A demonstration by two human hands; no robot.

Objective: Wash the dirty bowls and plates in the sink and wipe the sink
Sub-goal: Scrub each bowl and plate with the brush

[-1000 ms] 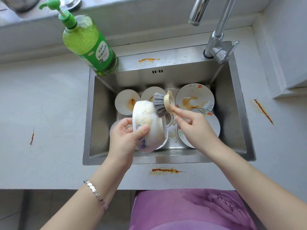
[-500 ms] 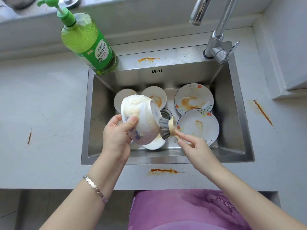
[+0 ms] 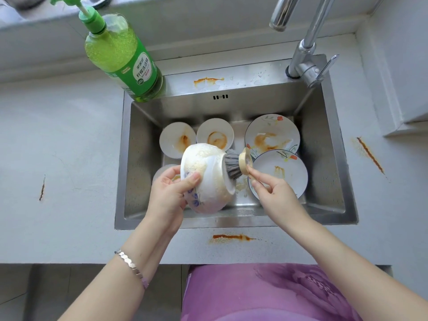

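My left hand [image 3: 172, 191] grips a white bowl [image 3: 208, 179] with a blue flower pattern, tipped on its side above the steel sink [image 3: 236, 105]. Foam and brown smears cover the bowl's outside. My right hand [image 3: 274, 195] holds a round dish brush [image 3: 240, 165] with grey bristles and a beige top, pressed against the bowl's right side. On the sink floor lie two stained small bowls [image 3: 177, 140] [image 3: 215, 134] and two flowered plates [image 3: 272, 133] [image 3: 281, 172] with brown smears. Another dish is mostly hidden under my left hand.
A green dish soap pump bottle [image 3: 120, 56] stands on the sink's back left corner. The chrome faucet [image 3: 303, 52] rises at the back right. Brown sauce streaks mark the sink's back rim [image 3: 208, 80], the front counter [image 3: 231, 237] and the counter on both sides.
The brush has moved from the bowl's lower edge up to its right side. My left hand has turned the bowl a little and kept hold of it.
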